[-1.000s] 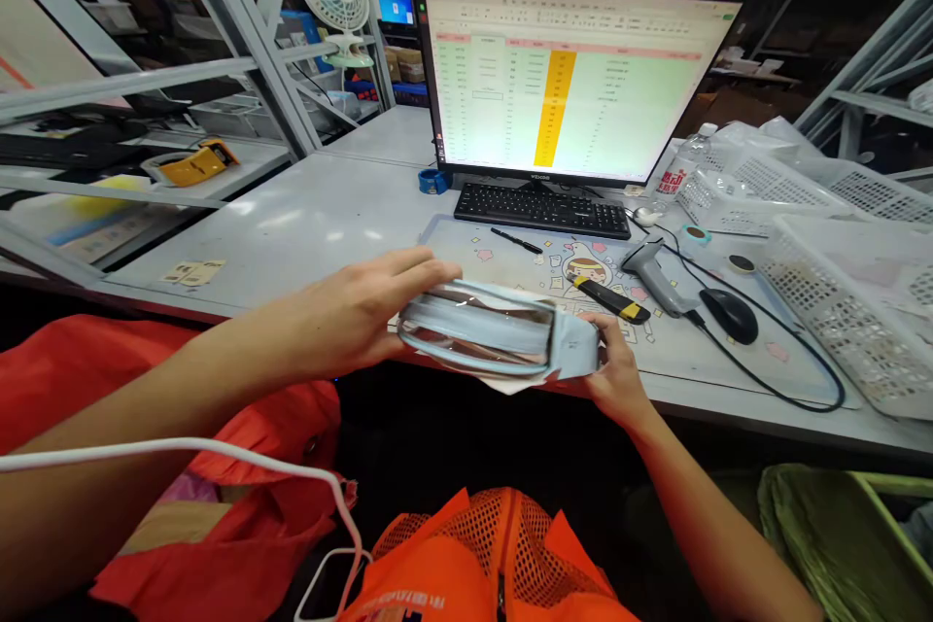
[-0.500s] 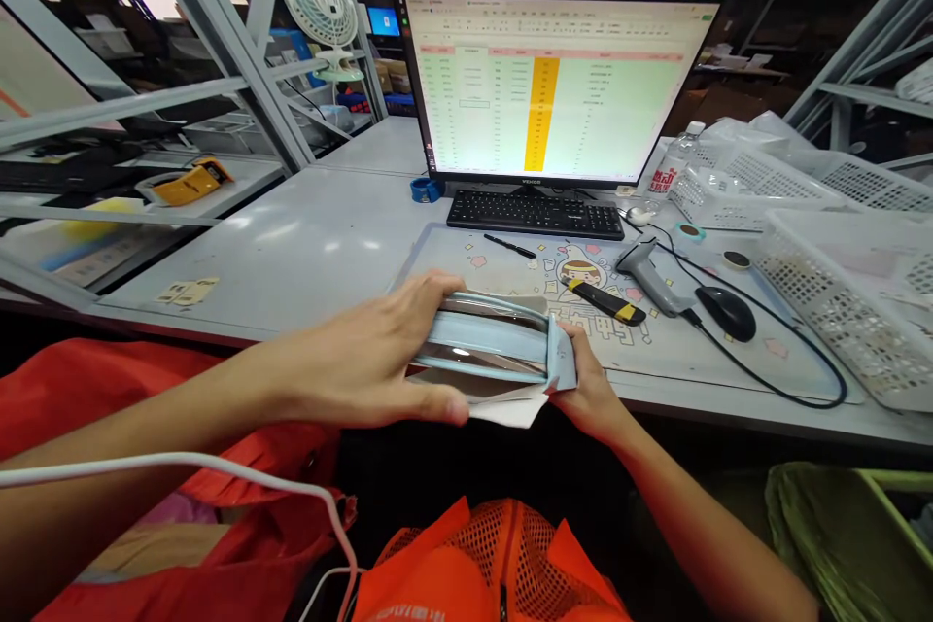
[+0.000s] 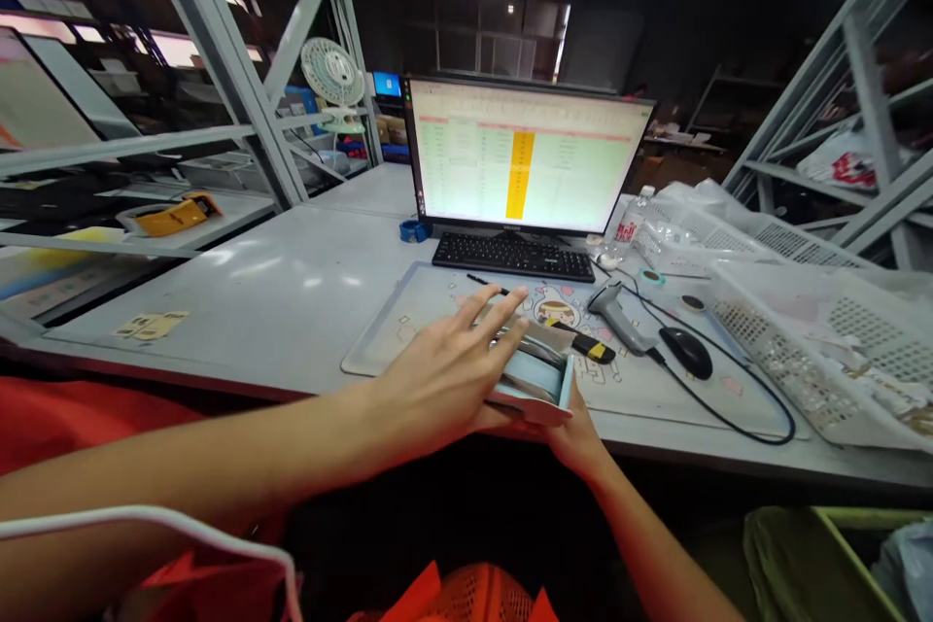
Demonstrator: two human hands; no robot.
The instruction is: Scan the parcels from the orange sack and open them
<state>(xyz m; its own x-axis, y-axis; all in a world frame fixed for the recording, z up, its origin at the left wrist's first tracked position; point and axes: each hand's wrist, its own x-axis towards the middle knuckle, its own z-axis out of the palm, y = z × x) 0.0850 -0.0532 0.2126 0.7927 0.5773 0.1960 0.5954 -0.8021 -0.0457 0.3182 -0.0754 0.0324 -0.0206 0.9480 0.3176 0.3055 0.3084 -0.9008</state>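
A small open box [image 3: 567,383] with a light blue inside is tilted in front of me at the desk's near edge. Blue-edged flat contents [image 3: 535,371] show within it; their kind I cannot make out. My right hand [image 3: 572,428] grips the box's right end from below and behind. Over its left part reaches my left hand [image 3: 456,364], fingers stretched and spread across the top, hiding that end. Just beyond the box lie a black-and-yellow utility knife [image 3: 594,347] and a partly covered black pen [image 3: 481,281].
A monitor [image 3: 539,155] and keyboard [image 3: 514,257] stand behind. To the right are a barcode scanner [image 3: 619,319], a mouse [image 3: 686,353] with a looping cable, and white perforated baskets [image 3: 773,350]. A metal rack post [image 3: 225,58] rises at left; a white cable [image 3: 146,513] crosses my left forearm.
My view has tilted up and turned slightly right. The left hand has shifted from gripping the box's left end to spread fingers over its top. The box is tipped differently, still in my right hand.
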